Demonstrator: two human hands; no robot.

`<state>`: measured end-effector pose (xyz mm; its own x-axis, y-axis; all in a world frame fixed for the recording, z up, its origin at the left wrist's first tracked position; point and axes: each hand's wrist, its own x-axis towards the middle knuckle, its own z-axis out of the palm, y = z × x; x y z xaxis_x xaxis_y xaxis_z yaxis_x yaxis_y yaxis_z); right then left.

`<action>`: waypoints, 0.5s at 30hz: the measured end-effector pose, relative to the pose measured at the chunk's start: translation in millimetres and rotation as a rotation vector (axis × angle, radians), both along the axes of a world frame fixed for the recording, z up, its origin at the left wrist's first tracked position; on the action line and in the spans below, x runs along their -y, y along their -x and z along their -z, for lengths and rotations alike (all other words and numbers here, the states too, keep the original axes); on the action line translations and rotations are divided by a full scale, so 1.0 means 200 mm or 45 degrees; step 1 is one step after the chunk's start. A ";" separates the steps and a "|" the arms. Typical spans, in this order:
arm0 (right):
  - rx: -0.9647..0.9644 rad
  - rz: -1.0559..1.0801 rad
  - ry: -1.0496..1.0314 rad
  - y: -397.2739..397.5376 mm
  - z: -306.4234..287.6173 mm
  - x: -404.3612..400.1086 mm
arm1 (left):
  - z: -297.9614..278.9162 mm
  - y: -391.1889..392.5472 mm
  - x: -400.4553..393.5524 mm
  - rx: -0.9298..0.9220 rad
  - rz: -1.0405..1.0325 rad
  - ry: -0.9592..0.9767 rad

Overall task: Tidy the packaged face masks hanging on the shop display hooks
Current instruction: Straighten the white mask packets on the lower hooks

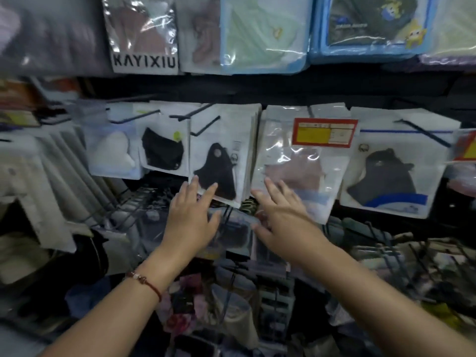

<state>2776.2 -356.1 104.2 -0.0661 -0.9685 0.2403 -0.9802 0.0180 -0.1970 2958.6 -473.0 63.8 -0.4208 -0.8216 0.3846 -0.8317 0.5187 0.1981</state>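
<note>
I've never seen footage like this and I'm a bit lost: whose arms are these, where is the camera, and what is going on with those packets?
There is no machine here. The one picture comes from a camera worn on a person's head, looking forward and down, so the arms are that person's own. They face a shop display where packaged face masks hang from hooks. The left hand, with a red bracelet on its wrist, lays straight fingers on the bottom of a black mask packet. The right hand touches a clear packet holding a pinkish mask, under a red and yellow price tag. Neither hand has a grip on anything; both are open. More packets hang on either side and above.
</note>
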 end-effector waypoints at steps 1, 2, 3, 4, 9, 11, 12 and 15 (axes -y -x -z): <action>0.007 0.010 -0.006 -0.05 0.00 0.06 | 0.00 -0.05 0.05 -0.023 -0.001 -0.020; 0.030 0.029 -0.017 -0.10 0.01 0.11 | 0.00 -0.10 0.10 -0.064 -0.001 -0.055; 0.072 0.057 -0.028 -0.15 0.01 0.16 | 0.00 -0.14 0.15 -0.130 -0.001 -0.113; 0.144 0.098 -0.031 -0.19 0.01 0.21 | 0.00 -0.17 0.20 -0.220 0.002 -0.187; 0.501 0.287 0.168 -0.39 0.05 0.39 | -0.05 -0.23 0.40 -0.715 0.151 -0.515; 0.582 0.329 0.246 -0.44 0.08 0.45 | -0.05 -0.21 0.47 -0.933 0.134 -0.746; 0.597 0.353 0.282 -0.46 0.10 0.47 | -0.05 -0.20 0.49 -1.010 0.113 -0.838; 0.663 0.459 0.370 -0.49 0.11 0.53 | -0.03 -0.16 0.57 -1.094 0.125 -0.964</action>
